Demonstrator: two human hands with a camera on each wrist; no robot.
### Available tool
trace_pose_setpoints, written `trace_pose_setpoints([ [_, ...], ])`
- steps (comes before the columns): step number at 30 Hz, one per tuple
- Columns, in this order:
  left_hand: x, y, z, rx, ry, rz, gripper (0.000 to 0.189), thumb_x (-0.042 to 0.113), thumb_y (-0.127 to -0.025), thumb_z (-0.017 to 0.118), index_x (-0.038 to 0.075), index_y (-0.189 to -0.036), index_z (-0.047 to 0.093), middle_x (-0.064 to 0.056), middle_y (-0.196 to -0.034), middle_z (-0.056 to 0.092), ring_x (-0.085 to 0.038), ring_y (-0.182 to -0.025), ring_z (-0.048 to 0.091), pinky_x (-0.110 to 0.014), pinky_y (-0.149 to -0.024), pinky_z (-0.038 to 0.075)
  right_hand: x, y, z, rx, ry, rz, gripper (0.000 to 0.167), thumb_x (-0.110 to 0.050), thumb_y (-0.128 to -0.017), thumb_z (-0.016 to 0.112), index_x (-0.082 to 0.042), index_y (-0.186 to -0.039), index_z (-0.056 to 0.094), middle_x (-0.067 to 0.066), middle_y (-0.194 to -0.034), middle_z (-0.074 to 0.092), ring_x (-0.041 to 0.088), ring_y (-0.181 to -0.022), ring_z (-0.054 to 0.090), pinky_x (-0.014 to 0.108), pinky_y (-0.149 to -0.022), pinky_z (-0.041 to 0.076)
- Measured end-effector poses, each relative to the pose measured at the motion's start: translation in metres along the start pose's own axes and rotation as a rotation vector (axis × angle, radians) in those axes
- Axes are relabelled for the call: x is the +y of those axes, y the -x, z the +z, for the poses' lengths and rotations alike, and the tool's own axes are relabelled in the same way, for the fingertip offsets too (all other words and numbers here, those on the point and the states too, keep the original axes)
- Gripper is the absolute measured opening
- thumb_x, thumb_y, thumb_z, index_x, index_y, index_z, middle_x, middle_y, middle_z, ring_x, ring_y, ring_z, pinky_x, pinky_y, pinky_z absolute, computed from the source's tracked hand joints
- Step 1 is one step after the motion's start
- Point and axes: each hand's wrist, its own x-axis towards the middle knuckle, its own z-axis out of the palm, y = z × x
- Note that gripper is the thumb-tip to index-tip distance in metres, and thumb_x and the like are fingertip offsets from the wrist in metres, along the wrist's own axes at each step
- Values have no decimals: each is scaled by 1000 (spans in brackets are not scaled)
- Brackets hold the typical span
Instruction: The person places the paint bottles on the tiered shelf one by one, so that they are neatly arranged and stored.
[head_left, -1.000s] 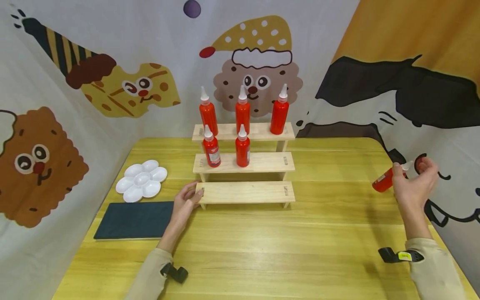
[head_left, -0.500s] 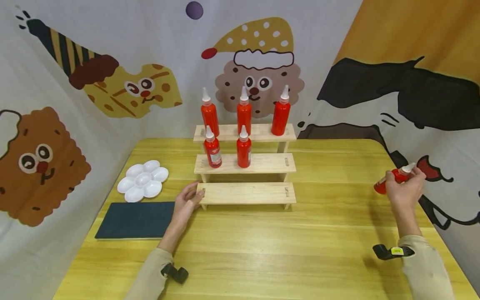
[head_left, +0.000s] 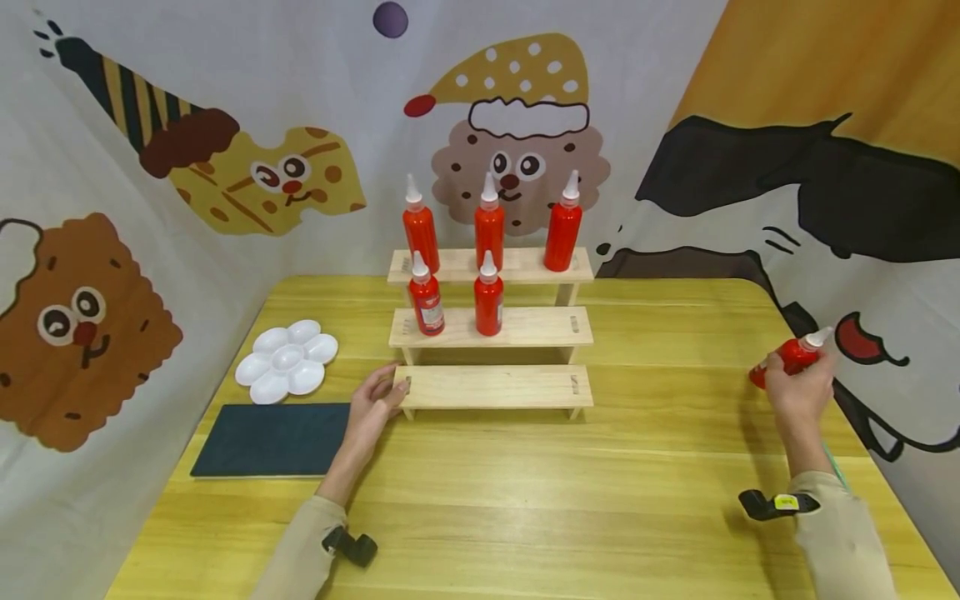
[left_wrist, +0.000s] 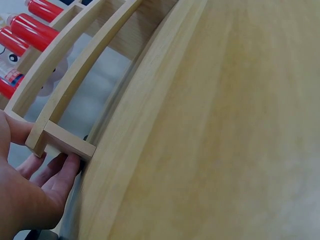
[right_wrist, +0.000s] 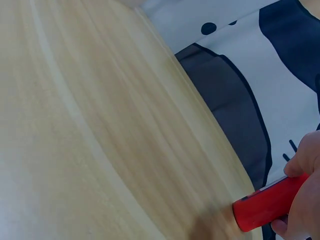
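My right hand (head_left: 801,398) grips a red squeeze bottle (head_left: 792,358) with a white nozzle, held tilted over the table's right side. In the right wrist view the red bottle (right_wrist: 265,204) shows its base, with fingers and thumb around it. My left hand (head_left: 372,403) holds the left end of the lowest tier of a wooden three-tier stand (head_left: 495,387). The left wrist view shows the left hand (left_wrist: 35,185) with its thumb on the board and fingers at the leg. Three red bottles (head_left: 490,229) stand on the top tier and two red bottles (head_left: 488,307) on the middle one.
A white flower-shaped palette (head_left: 287,360) lies on the yellow wooden table (head_left: 495,508), left of the stand. In front of it is a dark rectangular board (head_left: 270,442), beside my left forearm. A printed cloth (head_left: 300,50) hangs behind the table.
My right hand has moved a little left and turned, its fingers now closer around the red bottle. The left hand keeps its hold on the stand.
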Motion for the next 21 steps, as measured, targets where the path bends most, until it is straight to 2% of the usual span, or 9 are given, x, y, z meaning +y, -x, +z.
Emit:
trace_pose_setpoints([
  [5, 0, 0, 0, -2, -5, 0, 49, 15, -100, 63, 10, -147, 51, -23, -140, 58, -3, -99, 64, -19, -79, 56, 2, 4, 1, -1, 24, -33, 66, -25, -100, 50, -4, -156, 21, 21, -159, 36, 38, -143, 37, 45, -121, 34],
  [11, 0, 1, 0, -10, -20, -1, 49, 16, -101, 63, 10, -148, 51, -23, -140, 58, -6, -103, 64, -19, -81, 55, -3, 10, 2, -31, 11, -18, 65, -25, -102, 51, -8, -157, 21, 18, -161, 34, 35, -145, 37, 43, -120, 36],
  [21, 1, 2, 0, -12, -8, 3, 49, 15, -101, 62, 10, -148, 50, -23, -140, 58, -2, -99, 64, -19, -82, 55, -33, 33, 4, -24, -44, -111, 59, -27, -102, 55, -16, -154, 30, 11, -157, 41, 32, -138, 48, 43, -114, 43],
])
